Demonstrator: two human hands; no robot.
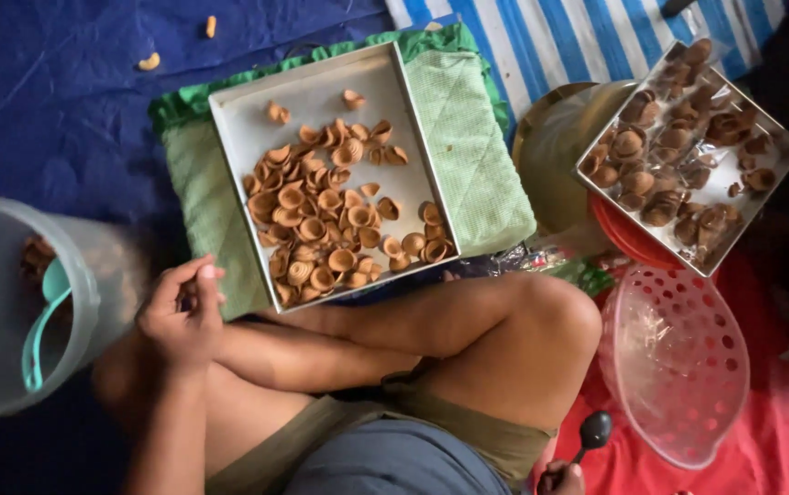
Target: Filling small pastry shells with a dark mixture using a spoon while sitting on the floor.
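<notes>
While the left hand [183,312] curls loosely closed beside the tray [229,110] of pastry shells [325,229], the right hand [564,478] grips a black spoon [591,431] at lower right.

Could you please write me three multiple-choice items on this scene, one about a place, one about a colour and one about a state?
1. Where does the metal tray with the loose pastry cups rest?
A. on a green cloth
B. inside the bucket
C. on the person's lap

2. What colour is the perforated plastic basket?
A. blue
B. clear pinkish
C. black

3. What is the right hand doing?
A. lying flat and empty
B. holding a dark spoon
C. gripping the tray

Answers: 1 A, the green cloth shows around the tray's edges; 2 B, the red mat shows through it; 3 B, the dark spoon rises from the hand at the bottom edge.
</notes>
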